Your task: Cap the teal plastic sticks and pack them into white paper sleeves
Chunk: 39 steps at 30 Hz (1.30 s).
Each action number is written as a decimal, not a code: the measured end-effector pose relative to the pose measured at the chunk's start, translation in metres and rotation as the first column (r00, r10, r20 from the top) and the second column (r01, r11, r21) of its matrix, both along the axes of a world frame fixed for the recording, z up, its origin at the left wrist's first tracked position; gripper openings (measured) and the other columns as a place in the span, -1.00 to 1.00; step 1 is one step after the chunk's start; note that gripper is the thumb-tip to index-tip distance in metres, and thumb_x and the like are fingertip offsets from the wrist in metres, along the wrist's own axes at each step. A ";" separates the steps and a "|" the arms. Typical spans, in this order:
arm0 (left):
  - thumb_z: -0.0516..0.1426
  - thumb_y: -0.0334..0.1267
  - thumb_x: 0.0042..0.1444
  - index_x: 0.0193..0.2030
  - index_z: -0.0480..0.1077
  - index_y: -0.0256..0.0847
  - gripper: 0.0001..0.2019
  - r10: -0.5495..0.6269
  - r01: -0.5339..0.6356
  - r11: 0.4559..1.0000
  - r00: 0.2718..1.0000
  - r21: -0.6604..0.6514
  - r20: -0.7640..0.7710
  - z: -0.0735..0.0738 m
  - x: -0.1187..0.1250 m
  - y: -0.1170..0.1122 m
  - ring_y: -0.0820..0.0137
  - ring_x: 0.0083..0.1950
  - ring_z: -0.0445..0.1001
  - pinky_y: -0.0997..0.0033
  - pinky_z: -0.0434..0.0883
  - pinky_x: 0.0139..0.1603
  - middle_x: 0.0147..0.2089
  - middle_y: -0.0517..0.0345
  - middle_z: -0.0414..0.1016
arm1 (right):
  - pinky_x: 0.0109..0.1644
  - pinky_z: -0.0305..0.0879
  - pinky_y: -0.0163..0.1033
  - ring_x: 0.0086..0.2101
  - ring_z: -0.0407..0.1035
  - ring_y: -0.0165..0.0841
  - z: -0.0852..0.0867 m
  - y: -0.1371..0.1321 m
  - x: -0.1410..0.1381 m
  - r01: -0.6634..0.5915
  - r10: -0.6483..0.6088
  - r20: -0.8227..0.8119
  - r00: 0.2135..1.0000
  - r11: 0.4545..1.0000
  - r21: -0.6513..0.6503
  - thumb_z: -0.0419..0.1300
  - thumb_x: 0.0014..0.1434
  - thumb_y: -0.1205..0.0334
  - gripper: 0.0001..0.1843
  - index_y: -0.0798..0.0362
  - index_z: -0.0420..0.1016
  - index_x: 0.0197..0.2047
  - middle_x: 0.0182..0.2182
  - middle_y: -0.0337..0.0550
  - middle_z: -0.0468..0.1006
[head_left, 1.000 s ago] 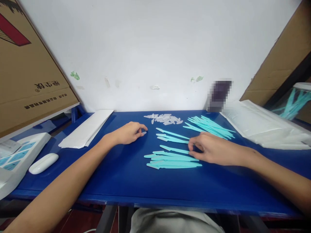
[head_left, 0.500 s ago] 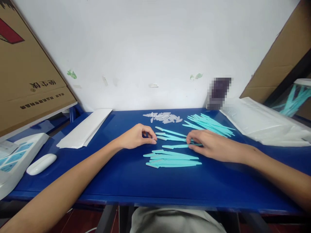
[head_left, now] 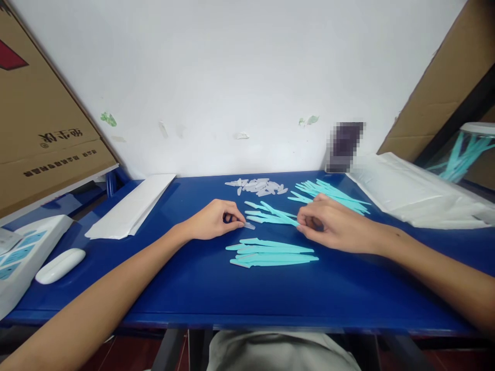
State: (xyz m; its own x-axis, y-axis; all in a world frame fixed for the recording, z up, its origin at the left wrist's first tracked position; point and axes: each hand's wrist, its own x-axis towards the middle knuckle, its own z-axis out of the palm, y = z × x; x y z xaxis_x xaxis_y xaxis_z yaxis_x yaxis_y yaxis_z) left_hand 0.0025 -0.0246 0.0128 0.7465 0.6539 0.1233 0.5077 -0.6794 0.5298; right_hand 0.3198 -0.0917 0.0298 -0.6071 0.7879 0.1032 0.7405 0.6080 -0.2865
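Note:
My left hand (head_left: 218,219) is closed in a pinch on a small translucent blade cap (head_left: 249,225), which sticks out past the fingertips. My right hand (head_left: 328,221) pinches the handle end of a teal eyebrow razor (head_left: 279,212), its blade end pointing up and to the left. That razor crosses over a few other teal razors (head_left: 255,218) lying between the hands. Nearer me, several razors (head_left: 276,250) lie in a group, roughly parallel. At the back is a loose pile of translucent caps (head_left: 261,185). A bigger heap of teal razors (head_left: 332,195) is partly hidden behind my right hand.
The blue table (head_left: 185,288) meets a white wall (head_left: 232,77). Folded white sheets (head_left: 131,206) and a white oval case (head_left: 61,265) lie left, beside a white device (head_left: 33,257). Plastic bags (head_left: 417,190) and a clear container of teal razors (head_left: 469,149) are right. A cardboard box (head_left: 50,118) stands left.
My right hand has lifted the single razor off the table and swung its blade end upward. The cap in my left hand now shows beyond the fingertips. The view has shifted slightly.

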 end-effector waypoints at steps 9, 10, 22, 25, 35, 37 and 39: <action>0.25 -0.13 0.24 -0.22 0.66 -0.15 -0.81 0.025 -0.028 0.996 0.999 0.079 0.037 -0.004 0.009 -0.005 0.42 -0.35 0.38 0.42 0.31 -0.34 -0.32 0.11 0.54 | -0.39 0.05 -0.26 -0.53 0.25 -0.39 0.004 -0.002 0.001 -0.056 0.057 0.026 0.998 0.997 -0.062 -0.04 0.42 0.15 -0.78 0.00 0.37 -0.20 -0.47 -0.24 0.47; 0.25 -0.14 0.24 -0.23 0.66 -0.15 -0.82 0.028 -0.031 0.995 0.999 0.091 0.035 -0.004 0.008 -0.004 0.41 -0.34 0.39 0.41 0.31 -0.33 -0.32 0.11 0.55 | -0.38 0.05 -0.26 -0.52 0.25 -0.39 0.004 -0.002 0.002 -0.058 0.060 0.034 0.998 0.997 -0.052 -0.05 0.43 0.15 -0.78 0.00 0.36 -0.19 -0.47 -0.24 0.47; 0.29 -0.16 0.21 -0.25 0.64 -0.18 -0.85 0.008 -0.009 0.999 0.999 0.043 0.040 -0.002 0.003 0.001 0.43 -0.35 0.36 0.44 0.28 -0.33 -0.45 0.20 0.43 | -0.38 -0.03 -0.24 -0.53 0.19 -0.39 0.003 0.003 0.008 -0.053 0.052 0.181 0.982 0.999 -0.004 -0.11 0.46 0.12 -0.76 -0.02 0.25 -0.23 -0.50 -0.28 0.39; 0.28 -0.15 0.22 -0.24 0.64 -0.18 -0.84 0.010 -0.011 0.999 1.000 0.036 0.020 0.000 0.002 0.001 0.46 -0.37 0.35 0.44 0.28 -0.35 -0.41 0.19 0.45 | -0.39 -0.06 -0.24 -0.56 0.15 -0.39 0.002 0.004 0.009 -0.046 0.043 0.203 0.978 0.999 0.009 -0.11 0.46 0.10 -0.75 -0.03 0.24 -0.25 -0.55 -0.32 0.33; 0.27 -0.17 0.24 -0.23 0.64 -0.19 -0.84 -0.017 0.015 0.998 1.000 0.064 0.018 -0.001 0.007 -0.002 0.45 -0.35 0.39 0.45 0.31 -0.33 -0.38 0.16 0.49 | -0.38 -0.04 -0.24 -0.51 0.26 -0.36 0.002 0.000 0.002 -0.070 0.064 0.172 0.983 0.997 0.025 -0.09 0.45 0.15 -0.75 -0.02 0.29 -0.24 -0.47 -0.23 0.46; 0.27 -0.19 0.24 -0.24 0.64 -0.20 -0.85 -0.034 0.033 0.995 0.999 0.092 0.012 -0.002 0.012 -0.004 0.44 -0.35 0.40 0.44 0.31 -0.32 -0.38 0.15 0.49 | -0.38 -0.03 -0.24 -0.50 0.29 -0.36 0.000 -0.001 -0.001 -0.085 0.078 0.154 0.985 0.996 0.041 -0.08 0.45 0.16 -0.76 -0.01 0.31 -0.24 -0.44 -0.21 0.49; 0.25 -0.22 0.25 -0.26 0.63 -0.22 -0.85 -0.053 0.050 0.992 0.998 0.118 0.018 -0.002 0.018 -0.007 0.43 -0.34 0.41 0.44 0.31 -0.33 -0.37 0.13 0.51 | -0.39 -0.01 -0.24 -0.49 0.31 -0.36 -0.003 -0.001 -0.005 -0.089 0.079 0.142 0.987 0.994 0.062 -0.09 0.46 0.16 -0.74 0.00 0.33 -0.23 -0.43 -0.20 0.52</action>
